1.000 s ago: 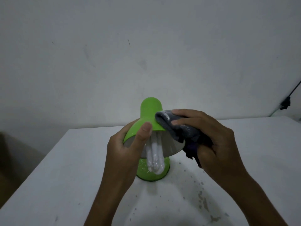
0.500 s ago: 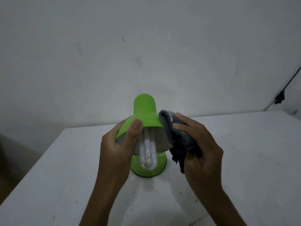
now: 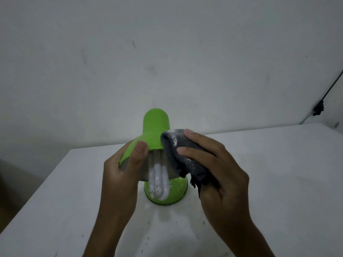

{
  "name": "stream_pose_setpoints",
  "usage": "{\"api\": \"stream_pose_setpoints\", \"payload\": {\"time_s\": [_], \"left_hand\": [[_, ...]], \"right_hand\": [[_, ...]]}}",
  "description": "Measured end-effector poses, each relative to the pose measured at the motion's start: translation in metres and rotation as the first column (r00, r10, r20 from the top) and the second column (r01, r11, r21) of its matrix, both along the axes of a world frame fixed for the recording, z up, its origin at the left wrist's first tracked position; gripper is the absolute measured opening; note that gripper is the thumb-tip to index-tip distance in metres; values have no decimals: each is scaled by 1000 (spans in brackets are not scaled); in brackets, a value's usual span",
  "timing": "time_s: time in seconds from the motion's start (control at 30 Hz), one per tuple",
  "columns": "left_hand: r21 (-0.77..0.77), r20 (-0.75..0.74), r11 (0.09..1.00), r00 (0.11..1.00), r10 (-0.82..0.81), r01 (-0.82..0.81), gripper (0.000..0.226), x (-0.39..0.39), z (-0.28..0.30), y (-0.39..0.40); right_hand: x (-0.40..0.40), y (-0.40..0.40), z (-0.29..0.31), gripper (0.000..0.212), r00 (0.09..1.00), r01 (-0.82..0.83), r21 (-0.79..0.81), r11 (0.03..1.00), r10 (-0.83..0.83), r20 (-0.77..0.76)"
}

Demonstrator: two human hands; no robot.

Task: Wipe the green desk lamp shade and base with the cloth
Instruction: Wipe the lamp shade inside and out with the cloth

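Note:
A green desk lamp stands in the middle of the white table [image 3: 278, 164]. Its shade [image 3: 155, 130] tips toward me, with a white tube bulb [image 3: 158, 184] sticking out over the round green base [image 3: 176, 190]. My left hand [image 3: 120, 175] grips the shade's left rim, thumb on top. My right hand [image 3: 219, 169] holds a dark grey cloth [image 3: 178, 151], dusted white, and presses it on the right side of the shade. The cloth and hand hide that side of the shade and the lamp's stem.
A grey wall [image 3: 167, 52] rises right behind the table. A black cable with a plug [image 3: 319, 108] runs down the wall at the far right. Dark specks and smears mark the tabletop near me. The table's left edge [image 3: 37, 193] drops to a dim floor.
My right hand has slid the cloth along the shade's right side, down and then back up toward the neck. The left hand keeps the same grip on the rim.

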State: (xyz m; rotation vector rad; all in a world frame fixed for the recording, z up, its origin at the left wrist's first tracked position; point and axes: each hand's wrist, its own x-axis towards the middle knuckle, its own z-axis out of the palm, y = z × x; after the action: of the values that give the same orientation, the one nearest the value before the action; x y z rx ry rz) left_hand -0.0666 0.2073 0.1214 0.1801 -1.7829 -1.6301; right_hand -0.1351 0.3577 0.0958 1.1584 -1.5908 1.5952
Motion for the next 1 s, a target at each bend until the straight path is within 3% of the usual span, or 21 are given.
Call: {"api": "stream_pose_setpoints", "payload": {"time_s": [0.1, 0.13, 0.2, 0.27, 0.33, 0.4, 0.5, 0.57, 0.6, 0.67, 0.73, 0.8, 0.9, 1.0], "left_hand": [[6, -2, 1000, 1000, 2, -2, 67, 0, 0, -1], [6, -3, 1000, 1000, 2, -2, 66, 0, 0, -1], [4, -6, 1000, 1000, 6, -6, 66, 0, 1, 0], [3, -4, 1000, 1000, 11, -11, 68, 0, 2, 1], [1, 1, 1000, 1000, 8, -8, 69, -1, 3, 0], [11, 8, 1000, 1000, 3, -3, 69, -2, 5, -1], [33, 11, 999, 1000, -3, 3, 69, -2, 5, -2], [33, 6, 999, 1000, -2, 2, 69, -2, 3, -1], [28, 3, 1000, 1000, 3, -3, 68, -2, 2, -1], [1, 6, 1000, 1000, 15, -15, 66, -2, 2, 1], [-22, 25, 999, 999, 26, -25, 67, -2, 4, 3], [-29, 52, 999, 998, 26, -25, 72, -1, 6, 3], [-66, 85, 998, 996, 27, -22, 74, 2, 11, 2], [-62, 97, 998, 995, 27, -21, 57, 2, 10, -1]], "right_hand": [[1, -11, -17, 73, 961, -92, -185, 978, 136, 240], [3, -14, -25, 72, 893, -149, -301, 942, 259, 368], [6, -18, -36, 60, 659, -222, -500, 837, 507, 556], [3, -19, -37, 48, 463, -313, -568, 761, 645, 608], [-4, -16, -22, 40, 341, -415, -627, 659, 752, 564], [-13, -12, 0, 40, 346, -527, -609, 593, 804, 484], [-23, -17, 18, 33, 509, -551, -435, 712, 700, 501], [-25, -26, 19, 28, 497, -498, -459, 735, 677, 543], [-23, -30, 17, 30, 436, -473, -523, 710, 704, 561], [-16, -38, 9, 36, 205, -384, -692, 611, 787, 581], [-7, -43, 0, 41, 0, -281, -763, 582, 795, 607], [-2, -43, -8, 43, -81, -225, -763, 606, 769, 634], [1, -37, -7, 43, -37, -245, -759, 604, 776, 630], [4, -24, 0, 41, 193, -311, -717, 623, 780, 595]]}}
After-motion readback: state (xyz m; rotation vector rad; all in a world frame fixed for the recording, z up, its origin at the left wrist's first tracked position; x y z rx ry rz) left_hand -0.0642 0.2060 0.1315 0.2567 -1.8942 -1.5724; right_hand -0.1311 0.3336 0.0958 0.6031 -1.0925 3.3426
